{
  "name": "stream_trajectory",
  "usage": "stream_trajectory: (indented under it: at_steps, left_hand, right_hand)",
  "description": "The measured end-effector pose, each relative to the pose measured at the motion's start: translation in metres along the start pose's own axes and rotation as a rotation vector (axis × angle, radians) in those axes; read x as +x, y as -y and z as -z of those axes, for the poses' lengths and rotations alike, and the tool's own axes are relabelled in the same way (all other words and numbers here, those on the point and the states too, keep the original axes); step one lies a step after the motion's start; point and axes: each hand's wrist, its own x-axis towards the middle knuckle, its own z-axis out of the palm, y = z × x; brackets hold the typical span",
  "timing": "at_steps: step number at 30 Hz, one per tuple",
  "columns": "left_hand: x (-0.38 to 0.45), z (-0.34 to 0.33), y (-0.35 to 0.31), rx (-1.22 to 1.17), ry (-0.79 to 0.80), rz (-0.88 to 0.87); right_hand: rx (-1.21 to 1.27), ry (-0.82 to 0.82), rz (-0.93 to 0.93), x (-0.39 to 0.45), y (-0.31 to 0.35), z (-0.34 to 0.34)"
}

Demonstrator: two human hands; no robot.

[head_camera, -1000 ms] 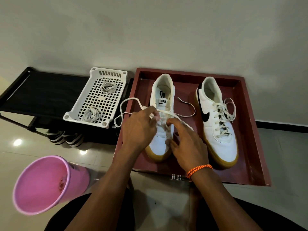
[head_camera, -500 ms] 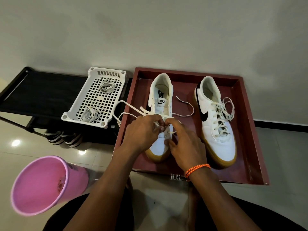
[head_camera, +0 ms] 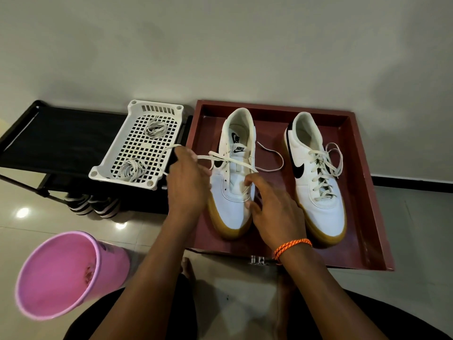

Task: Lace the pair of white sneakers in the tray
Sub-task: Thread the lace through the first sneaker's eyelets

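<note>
In the dark red wooden tray [head_camera: 367, 192], the right white gum-soled sneaker [head_camera: 316, 177] is fully laced, while the left white gum-soled sneaker [head_camera: 232, 182] has barely begun: the left hand [head_camera: 187, 185] pinches its cream flat lace [head_camera: 230, 160] and the right hand [head_camera: 274, 207], fingers loosely curled and gripping nothing, steadies the shoe.

Single head-worn wide-angle view, looking forward and steeply down. Close over both forearms; tray [head_camera: 362, 192] centre-right on the floor, wall [head_camera: 220, 45] filling the upper frame, basket [head_camera: 117, 153] and pink bucket [head_camera: 61, 273] at left.
</note>
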Motion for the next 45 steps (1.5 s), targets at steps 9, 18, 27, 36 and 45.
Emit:
stream_trajectory:
  at_steps: [9,18,27,36,45]
  left_hand:
    - [-0.005,0.006,-0.018,-0.216,0.226,-0.201]
    - [-0.017,-0.001,-0.034,-0.427,0.438,-0.306]
    - [0.007,0.012,-0.001,0.084,0.120,-0.253]
    - [0.000,0.003,0.007,0.334,0.090,-0.379]
    - [-0.015,0.001,-0.033,-0.424,0.293,-0.491]
  right_hand:
    - [0.164,-0.177,0.085,0.006,0.001,-0.005]
    - [0.307,-0.234,0.174,0.020,-0.009,0.011]
    - [-0.071,-0.314,-0.358,0.019,-0.027,0.041]
    - [0.076,-0.055,-0.058,0.016,-0.007,0.013]
    - [0.266,-0.243,0.256,0.019,0.003,0.021]
